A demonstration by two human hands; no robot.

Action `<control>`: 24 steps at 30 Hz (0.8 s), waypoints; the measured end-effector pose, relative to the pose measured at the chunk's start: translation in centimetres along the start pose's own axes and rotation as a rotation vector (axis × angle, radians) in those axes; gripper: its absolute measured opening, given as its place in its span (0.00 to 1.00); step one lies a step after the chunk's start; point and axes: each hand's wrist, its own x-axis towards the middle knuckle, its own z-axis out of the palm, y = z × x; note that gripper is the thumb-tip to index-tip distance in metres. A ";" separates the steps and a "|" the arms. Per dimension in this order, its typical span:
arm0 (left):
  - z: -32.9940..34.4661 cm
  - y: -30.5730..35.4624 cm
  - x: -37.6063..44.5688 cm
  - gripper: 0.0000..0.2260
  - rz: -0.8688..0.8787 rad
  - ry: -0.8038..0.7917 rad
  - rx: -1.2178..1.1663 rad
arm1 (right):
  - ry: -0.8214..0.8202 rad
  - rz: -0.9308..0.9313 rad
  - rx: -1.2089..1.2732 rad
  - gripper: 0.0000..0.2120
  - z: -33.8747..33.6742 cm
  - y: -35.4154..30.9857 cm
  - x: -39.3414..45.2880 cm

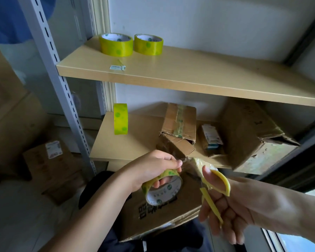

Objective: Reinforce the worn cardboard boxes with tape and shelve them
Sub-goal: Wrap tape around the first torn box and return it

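A worn cardboard box (pixel 164 213) with black print lies in front of me, below the lower shelf. My left hand (pixel 153 166) grips a yellow-green tape roll (pixel 162 188) over the box, and a strip of tape stretches from the roll towards the box's far edge. My right hand (pixel 224 210) holds yellow-handled scissors (pixel 218 186) with fingers through the handles; their blades point at the stretched tape. On the lower shelf (pixel 127 142) lie a torn small box (pixel 178 128) and a large dented box (pixel 258 137).
Two tape rolls (pixel 116 44) (pixel 148 44) lie flat on the upper shelf (pixel 171 73). A third roll (pixel 120 118) stands on edge at the lower shelf's left. A small labelled item (pixel 212 137) sits between the boxes. More cartons (pixel 51 166) rest on the floor beside the grey upright (pixel 62 84).
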 end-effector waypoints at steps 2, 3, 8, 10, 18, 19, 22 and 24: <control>0.0 -0.1 0.0 0.11 -0.012 0.007 0.004 | -0.012 0.045 0.099 0.44 -0.4 -0.8 0.1; 0.1 -0.2 0.0 0.11 -0.018 0.008 0.003 | -0.001 0.055 0.112 0.44 -0.3 -1.2 0.2; 0.2 -0.1 0.1 0.11 -0.005 0.008 -0.022 | 0.158 0.068 -0.033 0.36 0.0 -1.5 1.1; 0.1 -0.2 0.0 0.11 0.002 0.008 0.000 | 0.230 0.014 -0.105 0.30 -0.1 -1.0 1.2; -2.8 -0.6 -2.3 0.12 0.067 0.088 0.015 | 0.259 -0.108 -0.204 0.33 -5.5 -1.4 -2.0; -3.3 -0.3 -2.5 0.12 0.095 0.113 0.010 | 0.383 -0.169 -0.228 0.35 -6.8 -2.2 -2.4; -4.2 0.8 -2.9 0.12 0.172 0.174 0.025 | 0.911 -0.422 -0.491 0.30 -11.7 -5.4 -3.0; -4.4 1.6 -3.0 0.12 0.212 0.209 0.026 | 1.318 -0.470 -0.817 0.17 -15.5 -7.7 -2.9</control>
